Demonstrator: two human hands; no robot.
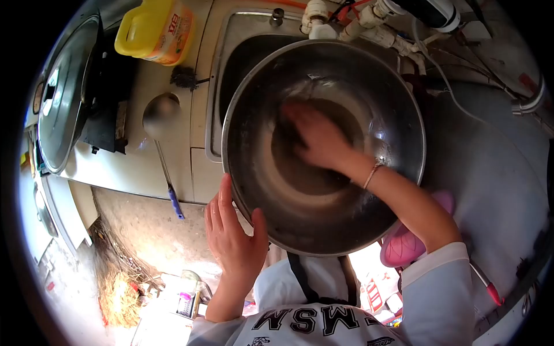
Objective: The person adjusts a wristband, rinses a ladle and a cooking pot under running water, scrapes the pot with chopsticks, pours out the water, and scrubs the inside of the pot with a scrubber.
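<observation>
A large steel basin (323, 233) rests over the sink, with cloudy brownish water (311, 181) in its bottom. My right hand (320, 138) reaches down into it, wearing a thin bracelet at the wrist. Motion blurs those fingers, and I cannot make out whether they hold anything. At the basin's near left rim is my left hand (234, 236), fingers stretched upward and thumb apart. It is against or just beside the rim; no object shows in it.
Left of the sink (212, 138) lie a ladle (163, 155) with a blue handle end and a dark scrubber (183, 77). A yellow plastic tub (156, 32) stands behind them. Pipes (375, 23) run along the back. A pink plastic item (401, 245) sits under my right forearm.
</observation>
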